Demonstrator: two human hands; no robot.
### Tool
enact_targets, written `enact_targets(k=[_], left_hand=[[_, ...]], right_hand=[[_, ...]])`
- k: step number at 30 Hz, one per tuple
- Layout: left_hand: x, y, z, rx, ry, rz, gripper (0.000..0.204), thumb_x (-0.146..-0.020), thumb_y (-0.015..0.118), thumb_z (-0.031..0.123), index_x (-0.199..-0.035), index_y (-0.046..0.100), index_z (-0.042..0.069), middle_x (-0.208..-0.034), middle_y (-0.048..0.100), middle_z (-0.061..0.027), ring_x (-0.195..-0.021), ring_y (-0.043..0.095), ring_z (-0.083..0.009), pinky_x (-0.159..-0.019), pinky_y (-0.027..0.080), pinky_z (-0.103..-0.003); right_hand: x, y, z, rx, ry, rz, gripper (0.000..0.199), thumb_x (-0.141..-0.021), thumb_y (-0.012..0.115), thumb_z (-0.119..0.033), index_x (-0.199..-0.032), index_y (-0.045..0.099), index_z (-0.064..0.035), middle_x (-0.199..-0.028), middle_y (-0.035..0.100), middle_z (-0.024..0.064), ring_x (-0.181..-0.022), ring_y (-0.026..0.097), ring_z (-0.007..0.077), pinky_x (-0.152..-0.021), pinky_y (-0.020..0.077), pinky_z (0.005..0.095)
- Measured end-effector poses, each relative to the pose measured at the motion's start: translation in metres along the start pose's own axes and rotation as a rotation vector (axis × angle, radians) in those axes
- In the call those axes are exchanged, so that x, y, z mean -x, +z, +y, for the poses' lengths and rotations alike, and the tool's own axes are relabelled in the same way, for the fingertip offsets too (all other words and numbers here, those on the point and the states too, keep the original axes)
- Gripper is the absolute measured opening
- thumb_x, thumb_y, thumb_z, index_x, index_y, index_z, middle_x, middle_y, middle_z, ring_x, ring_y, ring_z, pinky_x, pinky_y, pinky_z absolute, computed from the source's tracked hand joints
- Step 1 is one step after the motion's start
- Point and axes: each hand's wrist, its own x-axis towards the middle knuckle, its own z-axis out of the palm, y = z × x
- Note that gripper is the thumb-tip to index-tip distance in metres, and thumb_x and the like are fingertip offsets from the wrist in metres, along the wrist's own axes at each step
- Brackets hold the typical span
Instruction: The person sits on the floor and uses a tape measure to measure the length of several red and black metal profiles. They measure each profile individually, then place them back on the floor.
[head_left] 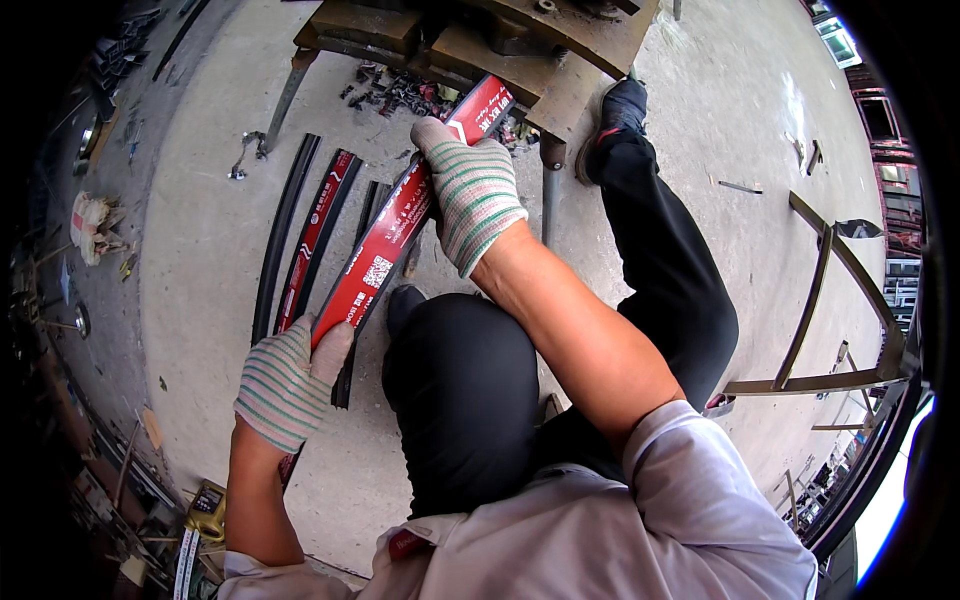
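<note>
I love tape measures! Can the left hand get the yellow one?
Probably, but not straight away: the left hand is gripping a red strip. Nothing seems to cover the tape measure.

One gloved left hand (287,392) and one gloved right hand (475,195). At least two red-faced strips (385,240), two dark shoes (624,106), one bench (490,62), one yellow tape measure (207,510).

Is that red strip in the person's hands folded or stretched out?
Stretched out: the red strip runs nearly straight from the left hand to the right hand, with no fold in view.
</note>
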Motion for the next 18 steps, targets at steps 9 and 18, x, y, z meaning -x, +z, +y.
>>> enact_targets(k=[9,18], left_hand=[[0.009,0.038,0.015,-0.092,0.017,-0.001,0.054,-0.105,0.05,0.048,-0.105,0.063,-0.004,-0.084,0.069,-0.0291,-0.081,0.07,-0.0451,-0.074,0.057,-0.048],[0.005,0.04,0.014,-0.088,-0.007,-0.038,0.065,-0.104,0.047,0.053,-0.109,0.062,-0.01,-0.084,0.07,-0.0309,-0.083,0.071,-0.0448,-0.077,0.057,-0.05]], right_hand=[[-0.014,-0.025,0.006,0.105,-0.067,-0.092,0.023,-0.089,0.076,-0.019,-0.098,0.063,-0.0031,-0.078,0.067,0.0064,-0.06,0.064,0.018,-0.056,0.0563,0.0328],[-0.017,-0.029,0.004,0.163,-0.083,-0.114,0.023,-0.089,0.077,-0.022,-0.097,0.067,-0.0031,-0.077,0.069,0.0064,-0.056,0.064,0.0166,-0.05,0.0532,0.031]])
